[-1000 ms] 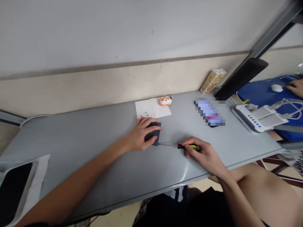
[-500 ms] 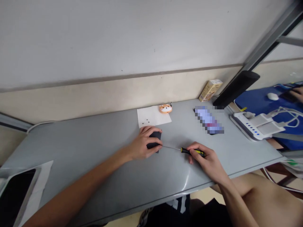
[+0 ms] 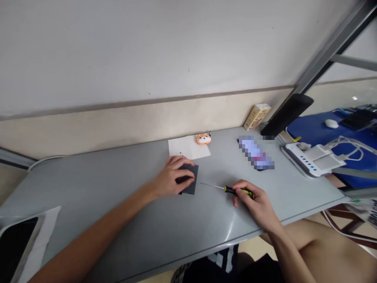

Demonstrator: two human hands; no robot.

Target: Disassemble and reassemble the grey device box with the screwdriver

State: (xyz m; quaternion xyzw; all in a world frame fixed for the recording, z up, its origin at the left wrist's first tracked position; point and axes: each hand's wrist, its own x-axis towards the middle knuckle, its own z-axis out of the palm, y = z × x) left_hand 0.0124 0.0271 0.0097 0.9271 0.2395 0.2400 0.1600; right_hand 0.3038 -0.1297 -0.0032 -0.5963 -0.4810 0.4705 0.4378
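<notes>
My left hand [image 3: 176,177] curves over a dark grey, flat rectangular piece [image 3: 192,185] on the desk, its fingers and thumb gripping it and covering its left part. In my right hand [image 3: 250,194] is a screwdriver [image 3: 212,185] with a long thin shaft and a black and yellow handle. Its tip points left and stands a short gap away from the grey piece. Behind my left hand lies a sheet of white paper [image 3: 176,147], with a tiny dark speck visible near its front edge. On the paper's right side sits an orange and white animal-faced case [image 3: 203,138].
A phone with a blurred screen [image 3: 255,153] lies to the right. Farther right are a white power strip [image 3: 306,161] with plugs and cables, a black upright object [image 3: 287,117] and a small carton [image 3: 257,116]. A dark-screened device [image 3: 17,245] rests at the left front.
The screwdriver tip, earlier at my left fingertips, is now apart from them. My left hand has shifted slightly left, and more of the grey piece's face shows. The view has moved a little.
</notes>
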